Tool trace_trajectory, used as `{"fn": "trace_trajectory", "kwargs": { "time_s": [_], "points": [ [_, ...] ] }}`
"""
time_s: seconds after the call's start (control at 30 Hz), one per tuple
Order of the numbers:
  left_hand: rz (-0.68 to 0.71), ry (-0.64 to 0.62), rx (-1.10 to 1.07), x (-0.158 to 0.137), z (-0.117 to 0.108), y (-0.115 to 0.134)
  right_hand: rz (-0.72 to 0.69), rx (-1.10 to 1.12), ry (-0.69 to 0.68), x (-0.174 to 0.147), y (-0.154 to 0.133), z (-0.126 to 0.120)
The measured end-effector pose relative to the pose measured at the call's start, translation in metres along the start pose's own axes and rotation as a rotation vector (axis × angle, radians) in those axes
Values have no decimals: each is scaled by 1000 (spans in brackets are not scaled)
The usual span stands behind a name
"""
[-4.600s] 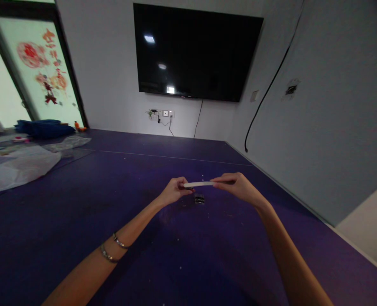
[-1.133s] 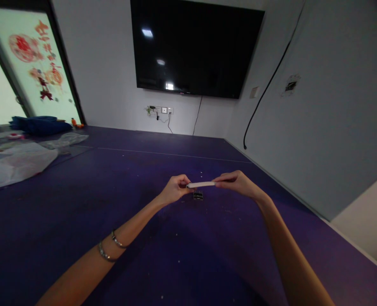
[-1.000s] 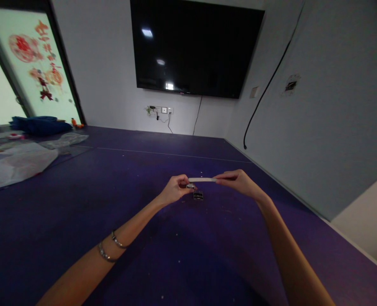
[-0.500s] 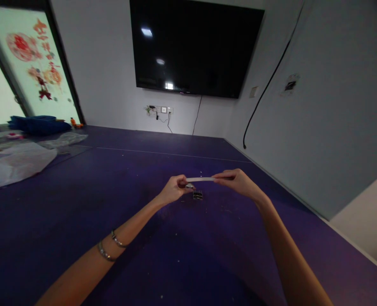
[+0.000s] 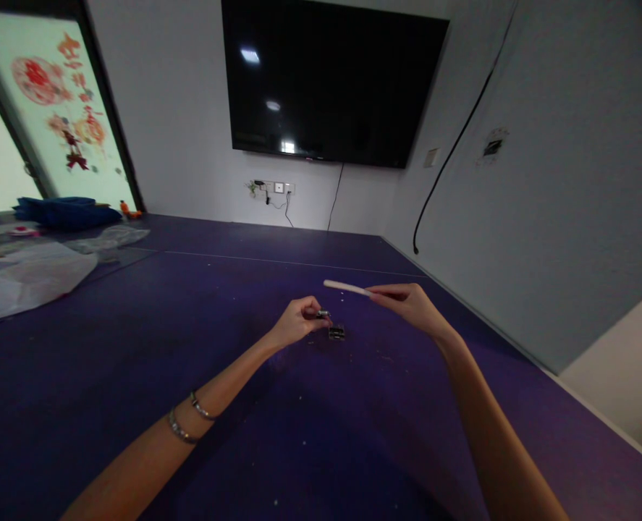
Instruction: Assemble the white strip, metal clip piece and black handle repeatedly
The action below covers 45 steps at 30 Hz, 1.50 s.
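Gripped by its right end between thumb and fingers of the right hand [image 5: 407, 302], a slim white stick [image 5: 345, 287], slightly tilted, with the free left end raised toward the left hand [image 5: 294, 324] but apart from its fingertips. Higher in the view than the left hand, level with or just above the right. Pinched between thumb and fingers of the left hand, below the stick's free end and separate from it, a small silvery metallic piece [image 5: 323, 314], partly covered and too small to identify. Just below those fingertips, on the purple floor [image 5: 217, 463], a small black piece [image 5: 336, 333], near the left hand and farther from the right.

Around the left forearm, two silvery bracelets [image 5: 178, 430]. Dotted about the floor, tiny white specks [image 5: 300, 397]. Off to the left, a crumpled translucent sheet [image 5: 38, 275], with a dark blue cloth bundle [image 5: 65, 213] behind. Straight ahead on the wall, a large black television [image 5: 336, 79] above a row of sockets [image 5: 274, 187]; to the right, hanging down, a black cable [image 5: 454, 155]
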<state>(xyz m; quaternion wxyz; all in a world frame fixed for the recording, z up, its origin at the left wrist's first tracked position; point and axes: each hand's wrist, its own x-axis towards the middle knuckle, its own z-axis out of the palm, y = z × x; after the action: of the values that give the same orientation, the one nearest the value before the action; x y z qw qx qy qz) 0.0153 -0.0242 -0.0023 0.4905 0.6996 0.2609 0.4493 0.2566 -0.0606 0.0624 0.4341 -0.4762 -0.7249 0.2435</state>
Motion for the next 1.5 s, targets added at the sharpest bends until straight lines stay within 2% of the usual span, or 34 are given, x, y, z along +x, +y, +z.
{"fn": "trace_trajectory", "kwargs": {
  "time_s": [0.1,0.17,0.37,0.53,0.63,0.73,0.83,1.03,1.23,1.5],
  "points": [
    [-5,-16,-72,-2,0,1,36,257,175,3,0,4],
    [-11,2,-116,-2,1,0,63,456,223,5,-2,8],
    [-31,88,-129,0,6,-6,275,984,72,2,-9,25],
    [-29,344,-31,3,6,-11,478,1185,-31,-15,-9,54],
    [-56,394,11,5,4,-16,546,1258,-59,-27,-10,69],
    [-82,356,-32,8,2,-23,563,1281,-74,-35,-11,79],
    [-65,320,-50,10,1,-32,563,1229,-43,-42,-10,86],
    [0,297,78,11,-2,-43,602,1141,-51,-70,-13,104],
    [17,282,185,10,-1,-42,587,1135,49,-77,-19,108],
    [52,285,205,7,1,-41,584,1113,79,-86,-24,114]
  ]
}}
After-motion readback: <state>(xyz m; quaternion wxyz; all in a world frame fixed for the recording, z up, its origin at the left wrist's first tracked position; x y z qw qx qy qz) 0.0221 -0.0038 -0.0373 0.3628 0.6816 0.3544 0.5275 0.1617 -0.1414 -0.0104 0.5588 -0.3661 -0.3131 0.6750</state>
